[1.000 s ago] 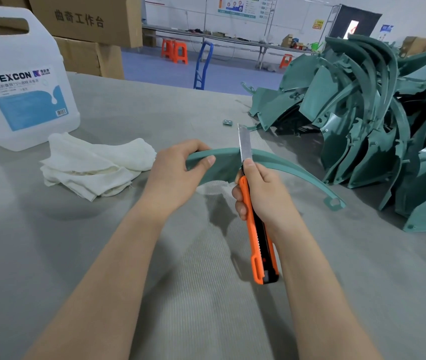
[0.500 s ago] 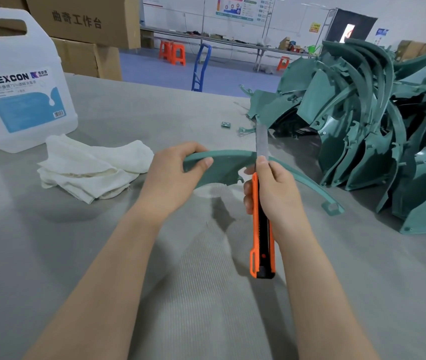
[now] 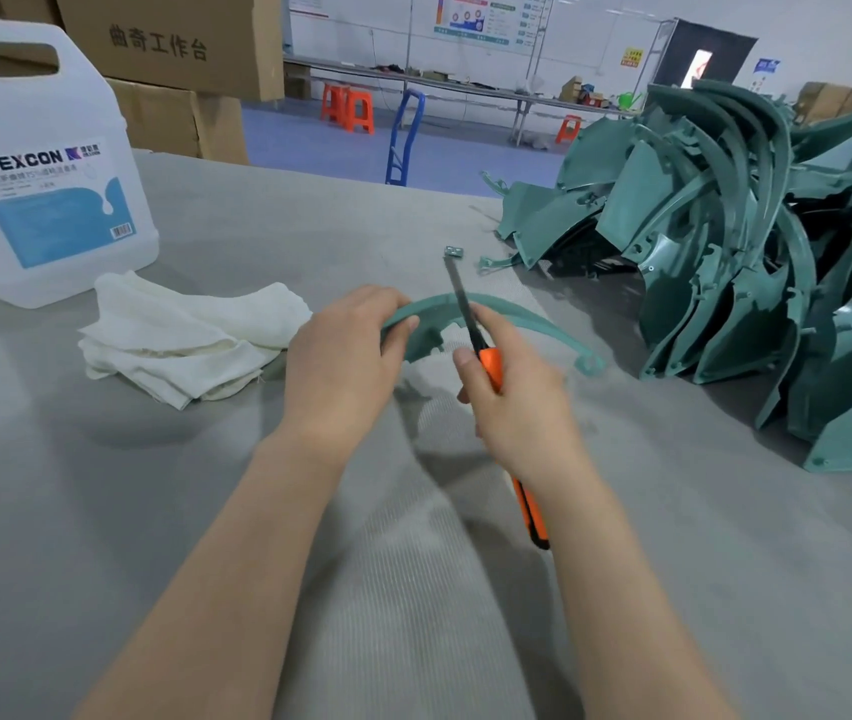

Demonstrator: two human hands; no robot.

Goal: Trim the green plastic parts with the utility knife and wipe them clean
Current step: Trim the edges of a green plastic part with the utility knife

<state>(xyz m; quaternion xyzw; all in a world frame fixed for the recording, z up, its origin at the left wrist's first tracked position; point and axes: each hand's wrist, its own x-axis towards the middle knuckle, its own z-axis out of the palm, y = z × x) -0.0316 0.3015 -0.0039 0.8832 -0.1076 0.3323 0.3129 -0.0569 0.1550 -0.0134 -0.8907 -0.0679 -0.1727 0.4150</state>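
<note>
Trimming stage: at frame centre, left hand (image 3: 340, 366) grips the curved green part (image 3: 517, 317), right hand (image 3: 517, 407) holds the utility knife (image 3: 488, 363), blade across its rim; next, a controlled scraping stroke, wiping outstanding.

From my feed, all I see of the person is a pair of arms. The left forearm (image 3: 236, 563) and right forearm (image 3: 621, 589) are both bare right down to where my view cuts them off. The left hand (image 3: 340, 356) and right hand (image 3: 517, 407) are bare as well. Thumbnails (image 3: 462, 357) look short and plain, unpainted as far as I can tell. Slim wrists, smooth arms.
</note>
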